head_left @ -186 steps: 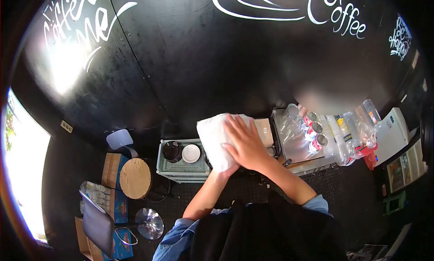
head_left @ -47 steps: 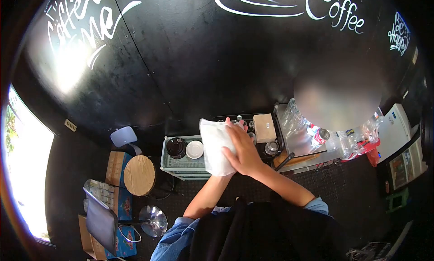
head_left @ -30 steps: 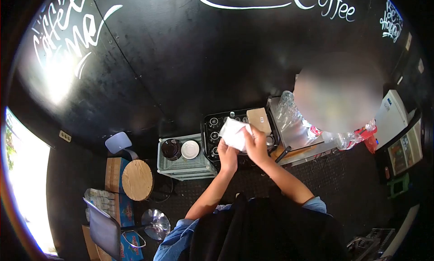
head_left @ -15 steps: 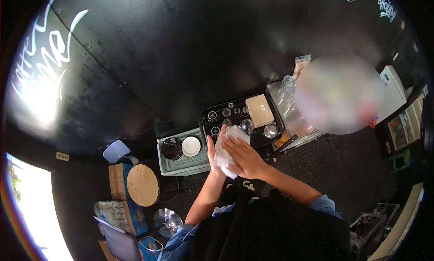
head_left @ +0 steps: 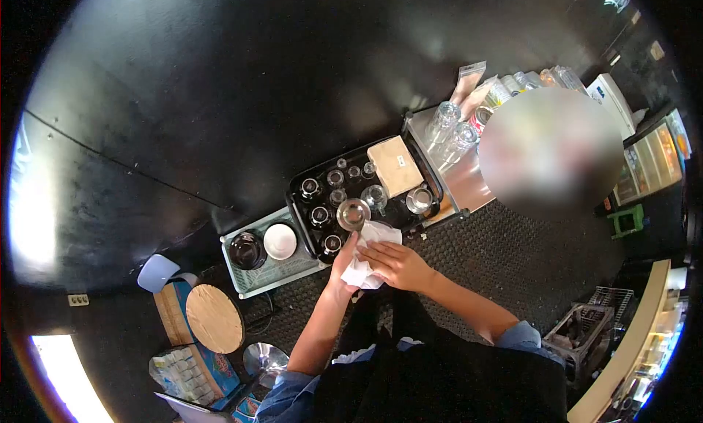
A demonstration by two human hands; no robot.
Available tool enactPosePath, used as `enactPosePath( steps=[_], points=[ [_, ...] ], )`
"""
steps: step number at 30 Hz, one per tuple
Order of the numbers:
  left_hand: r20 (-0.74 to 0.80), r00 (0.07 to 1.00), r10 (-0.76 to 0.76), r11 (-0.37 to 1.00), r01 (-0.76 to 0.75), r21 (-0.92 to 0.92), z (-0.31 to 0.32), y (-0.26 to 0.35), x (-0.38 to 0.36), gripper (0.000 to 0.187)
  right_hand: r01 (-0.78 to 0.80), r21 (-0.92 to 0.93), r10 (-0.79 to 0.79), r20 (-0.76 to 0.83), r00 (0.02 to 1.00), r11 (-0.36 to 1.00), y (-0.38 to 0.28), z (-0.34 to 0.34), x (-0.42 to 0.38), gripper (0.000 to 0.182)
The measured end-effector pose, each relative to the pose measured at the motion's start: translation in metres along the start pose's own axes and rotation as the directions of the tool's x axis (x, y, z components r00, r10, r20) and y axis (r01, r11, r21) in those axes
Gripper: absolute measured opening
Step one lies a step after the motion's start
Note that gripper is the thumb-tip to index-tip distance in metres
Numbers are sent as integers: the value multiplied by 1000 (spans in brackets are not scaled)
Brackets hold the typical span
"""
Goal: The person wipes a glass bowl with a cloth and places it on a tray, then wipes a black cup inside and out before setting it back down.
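Note:
A crumpled white cloth [head_left: 359, 274] is bunched between my two hands, over the front edge of a black tray [head_left: 296, 201]. My left hand [head_left: 341, 265] is closed around a clear round glass [head_left: 354, 214] and part of the cloth, thumb up along the side. The glass's wide round end points away from me, and its near part is covered by cloth and fingers. From the right, my right hand [head_left: 401, 267] presses the cloth with its fingers curved over it. Several dark-looking cups [head_left: 319, 216] and small glasses [head_left: 335, 177] stand on the tray beyond my hands.
A brown box [head_left: 395, 167] and a glass jar [head_left: 419, 199] occupy the tray's right side. Left of it, a green-grey rack [head_left: 245, 282] carries a black bowl [head_left: 247, 251] and white saucers [head_left: 280, 241]. Tall glasses [head_left: 458, 143] line the steel counter [head_left: 469, 192]. A round wooden stool [head_left: 214, 318] stands lower left.
The view has turned and shifted, so the tray appears further left and lower. The glass's round end now shows beyond the cloth, and my left fingers have drawn in around it.

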State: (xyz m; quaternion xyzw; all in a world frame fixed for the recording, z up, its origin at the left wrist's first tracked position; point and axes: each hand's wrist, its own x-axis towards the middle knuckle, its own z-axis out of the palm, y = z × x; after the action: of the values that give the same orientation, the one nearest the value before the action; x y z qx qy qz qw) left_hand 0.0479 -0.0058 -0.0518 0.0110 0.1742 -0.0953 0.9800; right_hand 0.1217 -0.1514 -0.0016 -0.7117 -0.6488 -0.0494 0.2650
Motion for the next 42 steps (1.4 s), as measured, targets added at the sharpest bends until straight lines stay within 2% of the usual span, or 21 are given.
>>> enactPosePath(
  steps=[2,4,6,8,9,10,12,14,17,20,22,24,25,30,32,33,34,35,36,40,42],
  points=[
    [-28,1000,-10,1000,11,13,-8,2,17,39,7,-13,-7,-30,1000,1000,11,3,-8,33],
    [-257,946,197,956,-126,266,-13,1,36,39,-165,212,174,-23,985,963,26,7,-17,28],
    [-170,940,295,894,-208,397,-1,2,57,36,-181,274,209,-77,975,945,48,9,-23,21],
    [-349,847,400,878,-245,411,-18,9,86,33,-696,683,689,395,607,221,71,18,-40,20],
    [-363,788,498,831,-313,460,-24,11,104,31,-415,910,777,273,567,-17,78,20,-38,23],
    [-377,764,524,788,-268,554,-30,14,118,35,-345,914,774,373,511,-213,97,21,-44,30],
    [-370,733,572,732,-252,633,-27,16,146,34,104,805,744,480,464,-584,121,9,-36,42],
    [-339,727,597,622,-152,768,-41,23,181,39,239,797,745,349,568,-555,144,-8,-36,52],
    [-117,723,681,519,-364,773,-46,23,227,35,357,685,723,366,585,-636,182,3,-52,56],
    [-199,648,735,465,-268,844,-45,23,261,31,391,665,727,347,593,-636,201,6,-57,57],
    [-125,649,751,463,-382,800,-79,32,283,26,407,620,702,354,618,-671,207,6,-54,59],
    [-45,599,799,255,-270,929,-79,31,288,23,388,621,692,373,617,-681,211,14,-52,61],
    [-10,564,826,286,-403,869,-96,36,296,23,375,624,686,383,618,-686,213,17,-52,63],
    [-113,586,802,393,-376,839,-49,32,276,33,358,509,575,373,729,-783,219,34,-54,66],
    [-357,606,711,703,-610,365,-47,34,275,30,343,526,572,368,733,-778,220,39,-52,66],
    [-358,602,714,701,-614,364,-51,35,272,30,346,538,593,396,701,-768,219,40,-49,66],
    [-20,421,907,232,-458,858,-55,34,267,31,347,551,612,423,668,-759,218,41,-47,66],
    [396,368,841,-379,-121,917,-61,32,260,34,341,548,606,427,671,-764,218,44,-47,66],
    [394,360,846,-379,-115,918,-45,26,248,34,359,517,592,406,696,-777,219,47,-47,66],
    [-114,595,795,350,-298,888,-28,-4,203,47,357,459,549,402,733,-813,214,52,-41,65],
    [-136,646,751,369,-239,898,-9,-20,191,35,328,449,526,442,727,-831,207,53,-39,65]
  ],
)
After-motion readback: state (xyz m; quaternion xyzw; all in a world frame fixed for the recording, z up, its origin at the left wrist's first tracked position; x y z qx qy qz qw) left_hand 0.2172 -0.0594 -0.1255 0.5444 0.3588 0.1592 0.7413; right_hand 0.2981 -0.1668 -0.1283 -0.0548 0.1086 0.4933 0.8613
